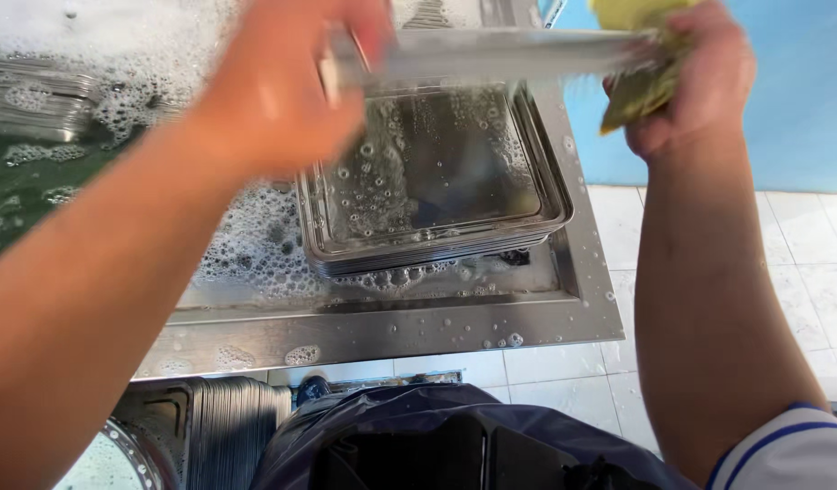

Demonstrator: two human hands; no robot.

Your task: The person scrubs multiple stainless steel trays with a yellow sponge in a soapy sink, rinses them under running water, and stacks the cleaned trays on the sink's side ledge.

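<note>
left hand [273, 91] gripping one end of metal tray [491, 54], held edge-on above sink [391, 331] | right hand [699, 77] clenched on yellow-green sponge [641, 91] pressed to tray's other end | stack of soapy trays [436, 181] below; foam [246, 254] beside it

blurred hands, cropped edges, foam over the sink

the left hand [273, 86] is smeared by motion, so its fingers and its grip on the metal tray [491, 53] cannot be made out; the tray itself is a streak seen edge-on, and its face is hidden. the yellow-green sponge [638, 86] runs off the top edge and is partly covered by the right hand [699, 77]. foam hides much of the sink [382, 322] floor and the stack of trays [436, 181] lower down. another tray stack [37, 95] at upper left is cut by the edge, as is the stack below the counter [228, 422].
</note>
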